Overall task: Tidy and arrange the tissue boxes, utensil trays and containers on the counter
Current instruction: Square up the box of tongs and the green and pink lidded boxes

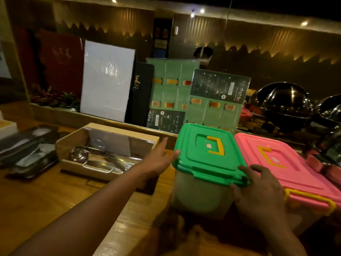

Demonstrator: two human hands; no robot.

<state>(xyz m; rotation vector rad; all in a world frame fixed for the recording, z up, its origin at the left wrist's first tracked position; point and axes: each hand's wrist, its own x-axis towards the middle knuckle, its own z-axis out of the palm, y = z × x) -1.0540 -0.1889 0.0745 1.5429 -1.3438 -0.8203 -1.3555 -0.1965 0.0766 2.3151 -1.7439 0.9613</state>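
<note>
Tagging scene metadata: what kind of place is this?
Probably a restaurant service counter: drink menus stand propped along the back, domed chafing dishes sit at right, and a utensil tray holds ladles on the wooden counter.

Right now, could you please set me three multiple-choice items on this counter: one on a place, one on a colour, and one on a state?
1. Where does the green-lidded container stand?
A. Left of the pink-lidded container
B. Inside the utensil tray
C. On the pink lid

2. What colour is the handle on the green lid?
A. Blue
B. Yellow
C. White

3. How are the hands placed?
A. Both resting in the tray
B. Both lifting the pink container
C. One at each side of the green container

Key: 1 A, the two stand side by side; 2 B, it shows yellow; 3 C, the left hand and right hand flank the green lid.
</note>
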